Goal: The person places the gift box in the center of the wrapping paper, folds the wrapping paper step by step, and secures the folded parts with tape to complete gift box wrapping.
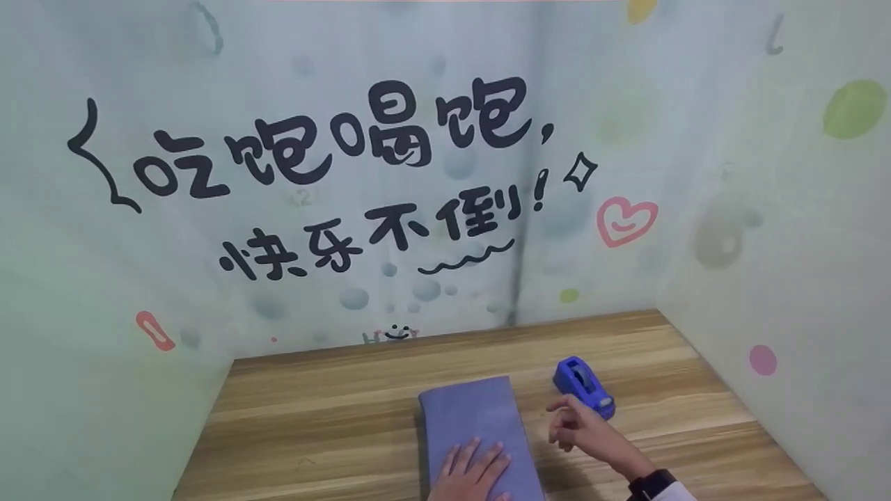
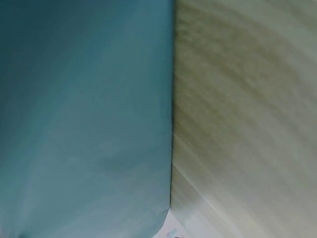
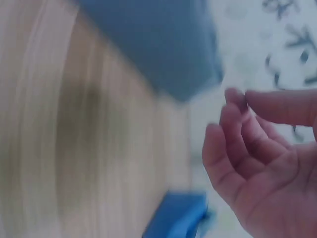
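A long box-shaped package in blue-violet paper (image 1: 473,410) lies on the wooden table. My left hand (image 1: 473,473) rests on top of it, fingers spread; the left wrist view shows the blue paper (image 2: 89,119) and its straight edge, but not the hand. To the right of the package, my right hand (image 1: 581,435) is raised with bent fingers. In the right wrist view, thumb and a fingertip of this hand (image 3: 267,153) come together; whether something thin sits between them cannot be made out. Just beyond the hand stands a blue tape dispenser (image 1: 581,383).
The wooden tabletop (image 1: 313,431) runs back to a pale printed wall (image 1: 313,299) with dark lettering. Similar walls close off the left and right sides. A dark band (image 1: 652,483) circles my right wrist below a white sleeve.
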### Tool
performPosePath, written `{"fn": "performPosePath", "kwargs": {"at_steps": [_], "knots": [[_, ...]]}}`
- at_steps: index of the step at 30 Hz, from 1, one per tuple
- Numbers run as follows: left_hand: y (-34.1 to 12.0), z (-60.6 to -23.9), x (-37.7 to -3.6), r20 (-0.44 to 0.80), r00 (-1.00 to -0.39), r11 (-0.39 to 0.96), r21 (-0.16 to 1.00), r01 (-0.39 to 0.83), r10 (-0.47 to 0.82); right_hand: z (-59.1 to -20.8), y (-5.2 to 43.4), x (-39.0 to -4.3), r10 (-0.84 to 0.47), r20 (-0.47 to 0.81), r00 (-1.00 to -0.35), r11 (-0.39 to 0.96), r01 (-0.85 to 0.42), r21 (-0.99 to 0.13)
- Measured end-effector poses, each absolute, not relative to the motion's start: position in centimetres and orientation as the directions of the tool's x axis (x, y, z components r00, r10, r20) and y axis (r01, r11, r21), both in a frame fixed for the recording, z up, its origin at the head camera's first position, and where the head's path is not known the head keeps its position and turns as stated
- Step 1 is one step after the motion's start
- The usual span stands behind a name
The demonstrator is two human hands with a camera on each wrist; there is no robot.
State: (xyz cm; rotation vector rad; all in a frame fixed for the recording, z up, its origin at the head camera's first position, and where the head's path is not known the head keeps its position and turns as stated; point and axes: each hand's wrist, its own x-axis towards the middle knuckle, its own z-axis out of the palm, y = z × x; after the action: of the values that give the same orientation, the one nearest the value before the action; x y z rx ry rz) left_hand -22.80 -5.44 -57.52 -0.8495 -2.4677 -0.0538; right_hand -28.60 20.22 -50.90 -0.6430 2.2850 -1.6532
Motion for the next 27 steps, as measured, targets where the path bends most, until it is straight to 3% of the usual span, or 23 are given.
{"fn": "performPosePath", "kwargs": {"at_steps": [3,7,16,27], "knots": [[-5.4,-57.5,-22.8,0.498,-0.661,0.804,-0.139,0.578,0.562,-50.6,18.7,-28.2,-0.565,0.049,-0.824,0.215,-0.204,-0.955],[-5.4,-57.5,-22.8,0.505,-0.657,0.806,-0.148,0.573,0.560,-50.9,17.7,-28.2,-0.596,0.040,-0.802,0.253,-0.235,-0.939],[-5.4,-57.6,-22.7,0.508,-0.655,0.809,-0.163,0.565,0.559,-51.7,17.5,-28.2,-0.578,-0.044,-0.815,0.319,-0.176,-0.931],[-5.4,-57.1,-22.6,0.433,-0.704,0.806,-0.099,0.583,0.563,-51.8,16.9,-27.9,-0.527,-0.029,-0.849,0.359,-0.191,-0.914]]}}
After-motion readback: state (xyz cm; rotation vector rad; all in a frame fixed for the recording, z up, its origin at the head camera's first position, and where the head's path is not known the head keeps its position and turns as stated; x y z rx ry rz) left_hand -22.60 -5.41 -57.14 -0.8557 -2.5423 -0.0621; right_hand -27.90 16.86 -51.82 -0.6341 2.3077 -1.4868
